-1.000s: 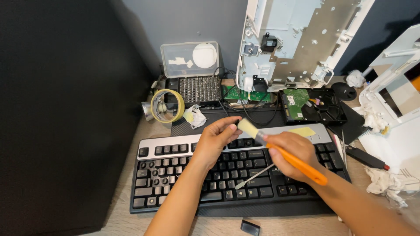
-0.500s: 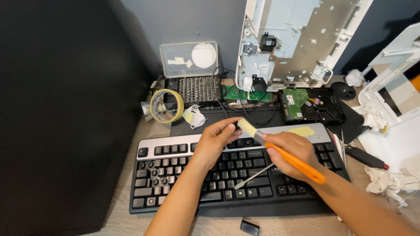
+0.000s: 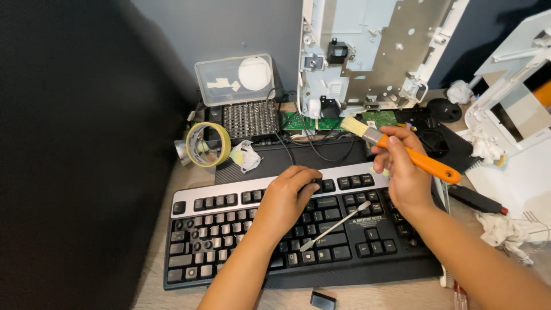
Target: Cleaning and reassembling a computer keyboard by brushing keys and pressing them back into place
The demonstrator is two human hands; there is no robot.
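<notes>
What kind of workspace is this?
Probably an electronics repair bench. An opened white device chassis with bare metal plate stands behind green circuit boards, and the right hand holds an orange-handled brush above a black and silver keyboard with keycaps missing.

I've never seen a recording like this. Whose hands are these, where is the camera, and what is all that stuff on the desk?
There is no machine here: a person works with bare hands, and the one camera sits on their head, looking down. The left hand rests on a black keyboard with some keys missing at its left end. The right hand holds a brush with an orange handle raised above the keys. A thin grey tool lies across the keys. Behind stand an opened white device with bare metal, green circuit boards, a roll of tape and a clear plastic box. Crumpled tissues lie to the right.
</notes>
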